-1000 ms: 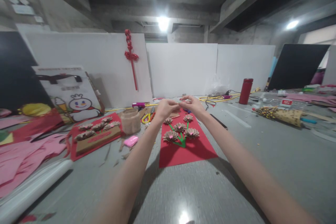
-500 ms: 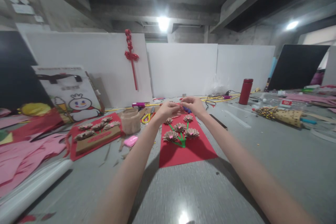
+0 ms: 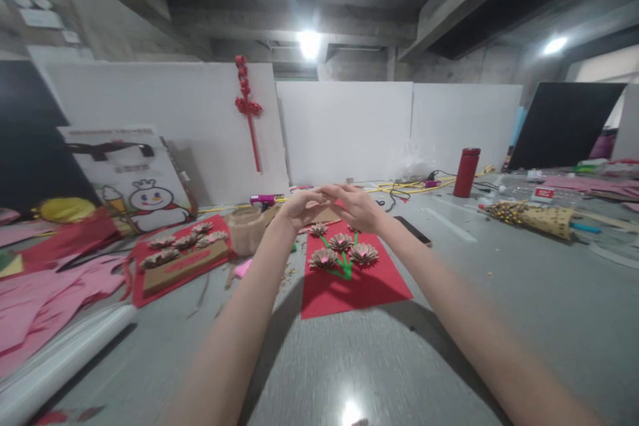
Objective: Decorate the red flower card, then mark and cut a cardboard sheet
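Note:
My left hand [image 3: 303,206] and my right hand [image 3: 355,206] meet above the far end of a red sheet [image 3: 357,293]. Their fingers are stretched out and overlap at the tips, the right fingers lying over the left ones. Nothing held shows between them, though the palms are partly hidden. On the sheet below are several brown folded-paper flowers [image 3: 364,253] with pink centres, joined by green stems [image 3: 344,271]. My right hand covers part of a rear flower.
Left of my arms stand a brown jar [image 3: 246,229] and a second red sheet with flowers and a cardboard strip [image 3: 187,269]. A purple glue gun [image 3: 263,200] lies behind. To the right are a phone [image 3: 413,231], a red bottle [image 3: 466,173] and a wrapped bouquet [image 3: 534,218].
My fingers were bent together near small red and blue items; now they are straightened and overlapping. My left hand has shifted slightly left, and the yellow-handled pliers are now hidden.

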`<state>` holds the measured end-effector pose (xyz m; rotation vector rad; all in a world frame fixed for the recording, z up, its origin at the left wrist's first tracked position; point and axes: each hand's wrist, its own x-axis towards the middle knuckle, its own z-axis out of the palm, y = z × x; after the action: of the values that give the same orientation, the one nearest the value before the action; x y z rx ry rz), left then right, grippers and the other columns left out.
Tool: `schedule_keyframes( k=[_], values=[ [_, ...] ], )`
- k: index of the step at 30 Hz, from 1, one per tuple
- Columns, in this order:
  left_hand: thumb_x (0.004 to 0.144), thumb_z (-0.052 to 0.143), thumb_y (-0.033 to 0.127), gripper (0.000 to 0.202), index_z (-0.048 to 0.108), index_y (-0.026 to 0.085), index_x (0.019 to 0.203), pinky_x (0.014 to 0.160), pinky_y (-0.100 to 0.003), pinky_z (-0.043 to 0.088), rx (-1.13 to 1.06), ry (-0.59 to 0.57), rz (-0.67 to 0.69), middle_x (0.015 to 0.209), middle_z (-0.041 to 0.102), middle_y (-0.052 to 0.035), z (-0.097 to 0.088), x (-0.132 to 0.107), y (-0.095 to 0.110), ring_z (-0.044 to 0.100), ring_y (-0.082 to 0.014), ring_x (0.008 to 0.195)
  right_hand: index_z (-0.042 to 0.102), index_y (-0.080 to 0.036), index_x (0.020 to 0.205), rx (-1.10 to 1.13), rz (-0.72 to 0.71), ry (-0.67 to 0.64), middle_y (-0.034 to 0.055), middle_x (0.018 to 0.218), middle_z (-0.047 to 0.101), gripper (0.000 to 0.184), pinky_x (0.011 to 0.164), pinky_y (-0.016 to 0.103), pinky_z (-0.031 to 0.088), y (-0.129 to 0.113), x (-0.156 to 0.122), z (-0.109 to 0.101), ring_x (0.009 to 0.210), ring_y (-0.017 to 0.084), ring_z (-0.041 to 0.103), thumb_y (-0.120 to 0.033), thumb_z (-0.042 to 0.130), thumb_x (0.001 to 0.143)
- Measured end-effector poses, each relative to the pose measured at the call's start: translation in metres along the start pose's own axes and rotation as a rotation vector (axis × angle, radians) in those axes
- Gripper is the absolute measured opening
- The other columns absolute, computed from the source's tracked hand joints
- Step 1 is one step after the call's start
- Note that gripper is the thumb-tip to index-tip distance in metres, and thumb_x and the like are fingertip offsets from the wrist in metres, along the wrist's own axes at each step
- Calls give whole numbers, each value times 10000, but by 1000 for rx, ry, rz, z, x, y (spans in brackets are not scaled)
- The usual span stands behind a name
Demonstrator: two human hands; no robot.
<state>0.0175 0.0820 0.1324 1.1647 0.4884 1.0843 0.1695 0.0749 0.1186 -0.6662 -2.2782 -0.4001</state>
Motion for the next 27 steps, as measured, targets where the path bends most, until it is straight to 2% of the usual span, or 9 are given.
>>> schedule_keyframes(
  k=[4,7,11,14,18,20,23,25,27],
  values=[
    [595,333,-28,319,565,42,803,577,-213,482,-191,37,-26,689,604,-91,2,-6,9,563,-114,560,230,-149,1272,-66,-25,-123,66,1299,314,500,985,379,172,-10,2,0,1186,171,266,-314,322,809],
    [683,367,63,212,547,53,794,506,-207,485,-274,122,-46,673,598,-99,2,-6,10,554,-113,511,158,-173,1292,32,38,-146,70,1276,354,525,977,450,127,-11,3,1,1195,193,254,-339,304,815],
    [743,369,35,218,550,60,861,481,-156,470,-206,205,-86,626,600,-68,1,1,2,573,-104,523,98,-122,1295,314,90,-47,80,1041,574,583,938,412,243,-6,3,4,1148,171,342,-327,336,805],
    [747,306,-25,342,518,61,1001,568,-156,481,-236,224,-115,727,622,-81,2,5,-4,596,-100,601,159,-106,1274,400,155,73,72,930,619,568,895,351,320,-2,3,7,1091,155,410,-306,371,786],
    [744,242,-44,429,453,54,1104,723,-234,473,-311,179,-164,847,619,-117,7,7,-11,608,-132,717,265,-134,1234,290,308,241,92,1073,547,459,871,326,346,0,2,9,1031,148,461,-308,298,811],
    [759,214,-21,428,440,58,1114,756,-274,464,-364,153,-175,878,614,-124,9,8,-13,606,-146,747,300,-151,1228,173,229,156,81,1211,437,447,926,338,287,-3,2,11,1117,146,376,-333,260,822],
    [819,193,118,375,432,49,1100,755,-320,466,-448,128,-146,917,600,-144,12,9,-12,599,-177,787,280,-161,1254,-26,108,-98,49,1325,262,477,993,395,119,-8,1,17,1209,151,222,-373,208,832],
    [841,175,276,431,422,23,1088,752,-364,463,-488,98,-141,955,577,-180,12,8,-9,584,-215,835,214,-149,1283,-112,143,-191,50,1345,195,510,994,427,48,-9,0,20,1225,153,176,-392,151,839],
    [828,131,406,560,399,-10,1090,755,-404,451,-513,61,-146,997,544,-224,13,4,-4,562,-252,884,155,-133,1299,-144,213,-216,56,1352,164,543,985,452,23,-8,0,19,1235,158,138,-418,105,839]
  ],
)
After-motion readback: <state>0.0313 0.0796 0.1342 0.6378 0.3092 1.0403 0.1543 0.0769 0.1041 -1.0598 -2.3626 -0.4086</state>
